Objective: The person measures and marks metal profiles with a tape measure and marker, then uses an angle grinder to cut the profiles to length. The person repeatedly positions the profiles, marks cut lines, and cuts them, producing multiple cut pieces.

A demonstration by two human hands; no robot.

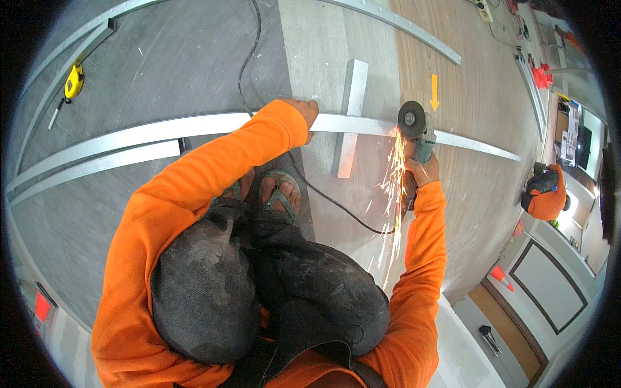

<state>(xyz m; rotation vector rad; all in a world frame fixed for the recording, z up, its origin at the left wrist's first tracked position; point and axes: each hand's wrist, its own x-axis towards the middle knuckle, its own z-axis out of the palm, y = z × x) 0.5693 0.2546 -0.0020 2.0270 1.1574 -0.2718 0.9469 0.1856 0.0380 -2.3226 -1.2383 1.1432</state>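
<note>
My left hand (303,115) grips a long silvery metal bar (194,126) lying across a short metal piece (350,90). My right hand (422,169) holds an angle grinder (424,143), its dark disc at the bar's right section, where bright sparks (394,174) stream toward me. A black cord (343,213) crosses the floor beside my sandalled feet (280,194). Another metal bar (116,161) lies nearer me at the left. A yellow tape measure (74,81) and a pen (56,113) lie at the upper left.
Further metal bars (414,35) lie beyond, and more (530,90) at the far right. A person in orange (543,194) is crouched at the right, apart from me. An orange cone (501,277) stands near the panelled wall (550,278). A yellow arrow (435,87) marks the floor beyond the grinder.
</note>
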